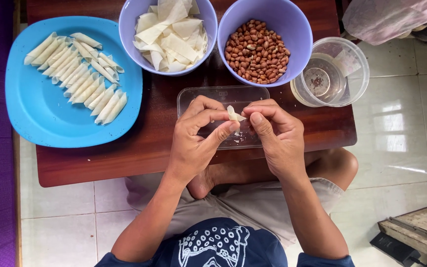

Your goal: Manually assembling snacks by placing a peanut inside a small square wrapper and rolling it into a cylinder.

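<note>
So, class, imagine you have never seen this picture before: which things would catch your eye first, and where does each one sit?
Most likely the two bare hands, left hand and right hand, pinching a small pale wrapper piece between them over a clear rectangular plastic lid at the middle of the dark wooden table. Next, the round blue plastic plate on the left with its rolled pale pastry sticks, and the purple bowl of brown peanuts behind the hands.

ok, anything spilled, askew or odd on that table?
Nothing stands out. Rolls lie in a row on the blue plate, peanuts and wrappers stay in their bowls. Both hands' fingers pinch one wrapper piece over the clear lid.
</note>
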